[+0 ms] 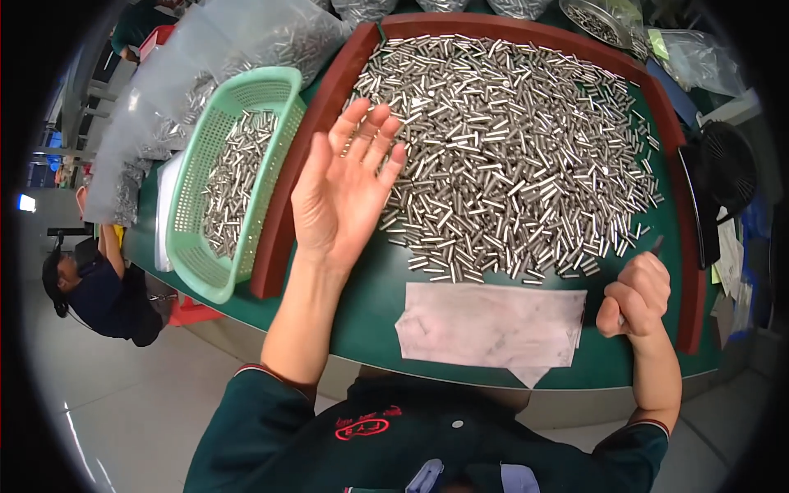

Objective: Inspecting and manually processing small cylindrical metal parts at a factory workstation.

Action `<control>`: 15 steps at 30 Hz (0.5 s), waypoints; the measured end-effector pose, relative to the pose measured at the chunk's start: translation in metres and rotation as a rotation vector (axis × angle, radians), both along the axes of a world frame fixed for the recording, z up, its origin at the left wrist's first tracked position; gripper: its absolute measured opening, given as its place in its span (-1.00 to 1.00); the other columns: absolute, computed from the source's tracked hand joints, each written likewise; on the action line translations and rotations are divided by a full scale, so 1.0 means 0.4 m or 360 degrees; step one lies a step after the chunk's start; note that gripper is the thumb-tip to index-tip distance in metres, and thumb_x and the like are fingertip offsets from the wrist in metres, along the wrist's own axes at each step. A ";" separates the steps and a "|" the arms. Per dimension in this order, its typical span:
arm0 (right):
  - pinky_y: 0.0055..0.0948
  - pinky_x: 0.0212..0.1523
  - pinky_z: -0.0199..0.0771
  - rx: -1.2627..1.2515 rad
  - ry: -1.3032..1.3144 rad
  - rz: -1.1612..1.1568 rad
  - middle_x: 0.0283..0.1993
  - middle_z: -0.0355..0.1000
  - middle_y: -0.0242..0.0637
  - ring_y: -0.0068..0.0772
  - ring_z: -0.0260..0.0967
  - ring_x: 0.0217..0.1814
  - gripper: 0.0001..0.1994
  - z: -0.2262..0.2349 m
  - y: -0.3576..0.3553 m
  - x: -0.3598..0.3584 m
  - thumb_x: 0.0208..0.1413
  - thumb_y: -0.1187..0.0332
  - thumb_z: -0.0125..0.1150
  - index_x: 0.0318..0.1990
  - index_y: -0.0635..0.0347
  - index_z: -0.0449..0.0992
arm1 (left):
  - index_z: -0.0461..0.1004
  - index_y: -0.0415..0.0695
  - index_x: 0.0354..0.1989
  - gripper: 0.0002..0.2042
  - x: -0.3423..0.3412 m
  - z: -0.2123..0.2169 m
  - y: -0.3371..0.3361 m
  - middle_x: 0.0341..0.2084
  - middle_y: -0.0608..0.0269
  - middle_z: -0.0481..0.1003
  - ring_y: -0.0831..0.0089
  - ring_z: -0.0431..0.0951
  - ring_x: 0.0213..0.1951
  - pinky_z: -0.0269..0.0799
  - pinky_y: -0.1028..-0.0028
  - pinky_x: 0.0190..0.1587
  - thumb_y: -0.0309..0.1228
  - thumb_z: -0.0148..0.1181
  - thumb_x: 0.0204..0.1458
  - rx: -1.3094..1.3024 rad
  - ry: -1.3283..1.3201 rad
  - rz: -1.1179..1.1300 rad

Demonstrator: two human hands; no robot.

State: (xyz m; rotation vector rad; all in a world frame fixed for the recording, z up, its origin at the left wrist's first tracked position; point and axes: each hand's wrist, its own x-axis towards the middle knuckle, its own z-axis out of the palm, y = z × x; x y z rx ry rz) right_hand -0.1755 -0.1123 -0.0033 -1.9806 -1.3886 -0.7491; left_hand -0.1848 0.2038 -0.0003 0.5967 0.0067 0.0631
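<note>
My left hand (341, 193) is raised palm up over the left edge of a wide spread of short metal pins (501, 156). Its fingers are apart and slightly curled, and the palm looks bare. My right hand (639, 296) is closed in a fist over the green table, near the lower right of the pins. A small dark tip (658, 243) pokes out above the fist; the rest of that thing is hidden by the fingers. Between my hands, close to the near table edge, lies a stained pale cloth or paper sheet (489, 324).
Dark red wooden rails (283, 218) border the pins. Beyond the left rail stands a green plastic basket (185, 218) partly filled with pins. Clear bags of pins (279, 37) crowd the back left. A black fan (727, 164) stands right; a person (103, 287) is at far left.
</note>
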 end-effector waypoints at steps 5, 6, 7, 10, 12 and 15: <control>-0.53 -0.76 -0.07 0.0050 -0.0039 0.0024 -0.76 0.05 -0.38 -0.45 -0.01 -0.79 -0.86 -0.005 0.005 0.002 -0.25 0.48 0.01 -0.73 0.24 0.26 | 0.36 -0.13 -0.33 -0.88 0.001 -0.026 0.016 -0.52 0.39 0.32 0.64 0.26 -0.46 0.20 0.57 -0.35 -0.41 0.08 -0.02 0.0509 -0.0140 0.0065; -0.53 -0.77 -0.07 0.0063 -0.0058 0.0012 -0.77 0.05 -0.38 -0.44 -0.01 -0.80 -0.87 -0.010 0.004 0.000 -0.26 0.48 0.01 -0.73 0.25 0.26 | 0.36 -0.13 -0.33 -0.88 -0.003 -0.023 0.010 -0.52 0.39 0.32 0.64 0.26 -0.46 0.20 0.57 -0.35 -0.41 0.08 -0.02 0.0494 -0.0152 0.0060; -0.53 -0.77 -0.07 0.0074 -0.0078 0.0007 -0.78 0.05 -0.37 -0.44 -0.01 -0.80 -0.87 -0.009 0.006 0.000 -0.29 0.49 0.02 -0.74 0.25 0.25 | 0.36 -0.14 -0.33 -0.88 -0.006 -0.020 0.003 -0.53 0.40 0.32 0.64 0.26 -0.48 0.20 0.59 -0.36 -0.42 0.10 -0.04 0.0673 -0.0115 0.0178; -0.51 -0.77 -0.04 0.0114 -0.0142 -0.0022 -0.78 0.06 -0.35 -0.43 0.00 -0.80 -0.89 -0.016 0.011 0.001 -0.36 0.52 0.01 -0.76 0.25 0.23 | 0.40 -0.19 -0.38 -0.91 -0.018 -0.010 -0.019 -0.52 0.40 0.37 0.70 0.28 -0.49 0.21 0.66 -0.39 -0.48 0.12 -0.07 0.1235 -0.0119 0.0411; -0.51 -0.77 -0.03 0.0124 -0.0154 -0.0031 -0.78 0.06 -0.35 -0.42 0.00 -0.80 -0.89 -0.016 0.012 -0.005 -0.38 0.53 0.00 -0.77 0.24 0.22 | 0.43 -0.23 -0.45 -0.94 -0.029 -0.013 -0.040 -0.51 0.38 0.42 0.74 0.31 -0.50 0.24 0.67 -0.42 -0.51 0.13 -0.09 0.1646 -0.0262 0.0539; -0.51 -0.77 -0.02 0.0142 -0.0200 -0.0054 -0.79 0.08 -0.34 -0.40 0.01 -0.80 -0.91 -0.016 0.012 -0.008 -0.41 0.55 0.00 -0.77 0.24 0.24 | 0.44 -0.23 -0.52 -0.95 -0.043 0.004 -0.068 -0.61 0.32 0.38 0.58 0.33 -0.59 0.23 0.61 -0.53 -0.57 0.15 -0.20 0.2340 -0.0764 0.0621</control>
